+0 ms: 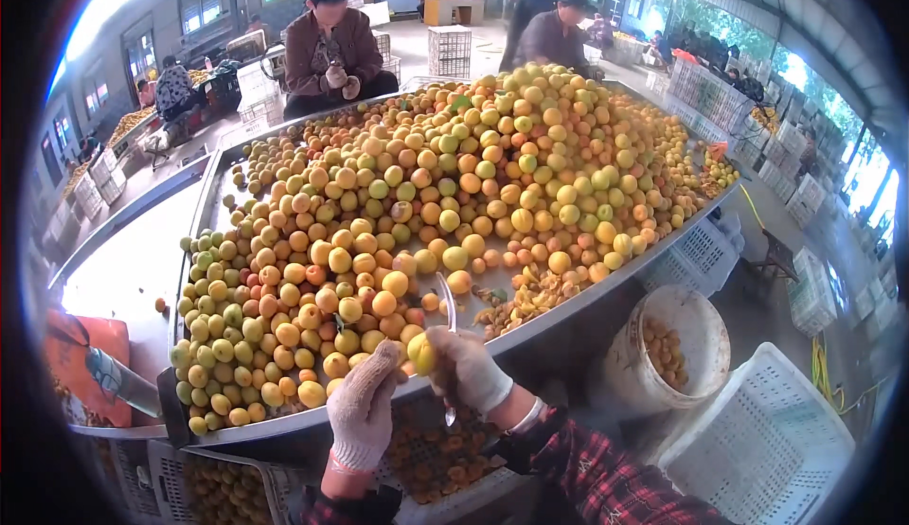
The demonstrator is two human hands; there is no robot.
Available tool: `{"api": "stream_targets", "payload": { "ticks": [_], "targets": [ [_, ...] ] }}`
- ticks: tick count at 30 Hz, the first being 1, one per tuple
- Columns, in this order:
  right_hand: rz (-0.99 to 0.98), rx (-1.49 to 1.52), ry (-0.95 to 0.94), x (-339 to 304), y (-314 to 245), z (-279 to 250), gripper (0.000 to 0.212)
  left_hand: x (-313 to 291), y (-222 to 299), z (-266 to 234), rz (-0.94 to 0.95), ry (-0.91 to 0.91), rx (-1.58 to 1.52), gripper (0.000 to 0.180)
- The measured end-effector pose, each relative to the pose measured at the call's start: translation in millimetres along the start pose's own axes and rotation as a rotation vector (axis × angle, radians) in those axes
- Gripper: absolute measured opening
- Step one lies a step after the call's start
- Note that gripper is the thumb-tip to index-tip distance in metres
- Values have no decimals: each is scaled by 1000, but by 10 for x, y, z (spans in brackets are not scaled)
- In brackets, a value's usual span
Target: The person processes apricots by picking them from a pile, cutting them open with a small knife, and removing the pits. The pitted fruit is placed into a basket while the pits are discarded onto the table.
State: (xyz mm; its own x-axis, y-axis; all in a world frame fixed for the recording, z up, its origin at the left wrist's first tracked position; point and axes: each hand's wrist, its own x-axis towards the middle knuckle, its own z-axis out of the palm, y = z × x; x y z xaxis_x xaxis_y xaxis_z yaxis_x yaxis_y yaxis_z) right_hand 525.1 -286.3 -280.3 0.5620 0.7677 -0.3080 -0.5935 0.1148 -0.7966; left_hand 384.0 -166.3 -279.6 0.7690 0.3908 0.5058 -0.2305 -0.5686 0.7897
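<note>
My left hand [363, 409], in a white knit glove, is closed at the table's near edge, fingertips pinched together. What it pinches, if anything, is hidden. Just to its right, my gloved right hand [471, 370] grips a thin, curved metal knife [448, 300]; one end points up over the fruit and the other sticks out below the hand. A yellow-green apricot [422, 354] sits against the right hand's fingers, between both hands. Beyond them, a large heap of apricots [407, 189] covers the metal-rimmed table [568, 309]. Cut apricot pieces [540, 296] lie near the right front edge.
At the right stand a white bucket [636, 355] with apricot pieces inside and a white plastic crate [757, 430]. Crates of fruit sit below the table. An orange bag [95, 355] lies at the left. Two people [333, 52] [559, 37] sit across the table; another stands behind.
</note>
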Motion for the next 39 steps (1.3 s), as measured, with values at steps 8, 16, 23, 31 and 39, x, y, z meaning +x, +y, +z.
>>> {"api": "stream_targets", "payload": {
  "ticks": [8, 16, 23, 31, 39],
  "targets": [
    [-231, -310, -168, -4, 144, 61, 23, 51, 92, 120, -219, -5, -9, 61],
    [-213, -253, -209, -61, 91, 68, 26, 43, 15, 126, -175, -133, -31, 67],
    [95, -107, -309, -39, 175, 29, 45, 22, 117, 135, -169, -49, -133, 47],
    [-6, -451, -508, -119, 243, 215, 34, 89, -23, 45, -357, 342, -450, 37],
    [-17, -404, -282, -52, 183, 81, 30, 64, 82, 149, -225, 285, -204, 38]
  ]
}}
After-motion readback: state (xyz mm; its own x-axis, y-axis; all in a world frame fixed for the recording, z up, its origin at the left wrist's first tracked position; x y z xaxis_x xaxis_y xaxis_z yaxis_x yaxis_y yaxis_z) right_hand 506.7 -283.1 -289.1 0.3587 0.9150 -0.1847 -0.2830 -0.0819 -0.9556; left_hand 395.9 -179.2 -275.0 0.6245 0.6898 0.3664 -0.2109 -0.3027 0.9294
